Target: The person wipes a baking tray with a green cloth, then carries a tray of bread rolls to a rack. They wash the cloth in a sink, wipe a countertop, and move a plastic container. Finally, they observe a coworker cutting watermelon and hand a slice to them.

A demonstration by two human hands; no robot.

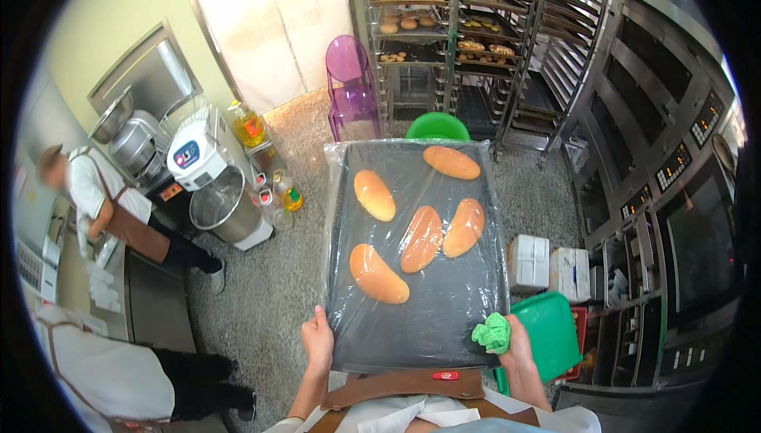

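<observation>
My left hand grips the left edge of a dark baking tray near its lower corner, thumb up. My right hand holds the tray's right edge, with a crumpled green cloth pinched against it. Clear plastic film covers the tray. Several oblong golden bread rolls lie on the tray: one at the top right, one at the upper left, one at the lower left and two side by side right of the middle.
Wheeled racks of trays stand ahead, beside a purple transparent chair and a green tub. Ovens line the right, with white boxes near them. Left are a dough mixer, oil bottles and two people.
</observation>
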